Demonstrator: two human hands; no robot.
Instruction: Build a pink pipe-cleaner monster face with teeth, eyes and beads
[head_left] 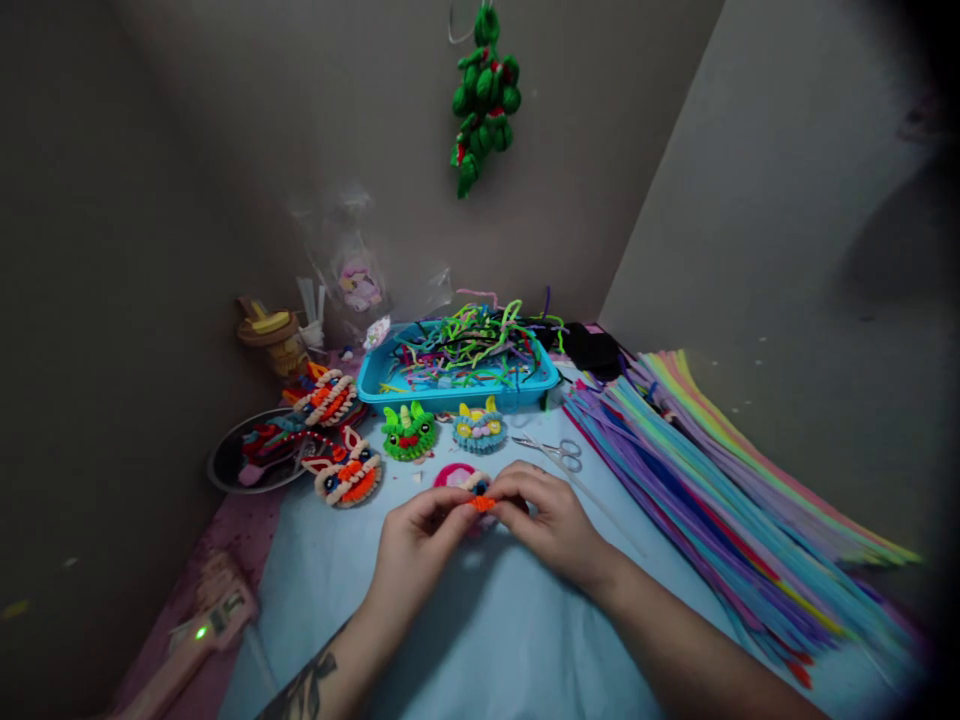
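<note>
Between the fingertips of my left hand (424, 530) and my right hand (551, 520) is a small orange pipe-cleaner piece (482, 504). Both hands pinch it from opposite sides, fingers closed. Just behind it, partly hidden by the fingers, lies a pink and white piece (454, 477) with a dark eye-like spot. Beyond my hands sit a green pipe-cleaner animal head (409, 432) and a blue one with yellow ears (479, 427). Left of them is an orange and cream head (349, 470), with a similar one (330, 397) behind it.
A blue tray (457, 398) of pipe-cleaner scraps stands at the back. Scissors (562, 452) lie right of the heads. Long pipe cleaners (697, 500) spread along the right. At left are a metal bowl (225, 475) and a pink glue gun (214, 620) with a green light.
</note>
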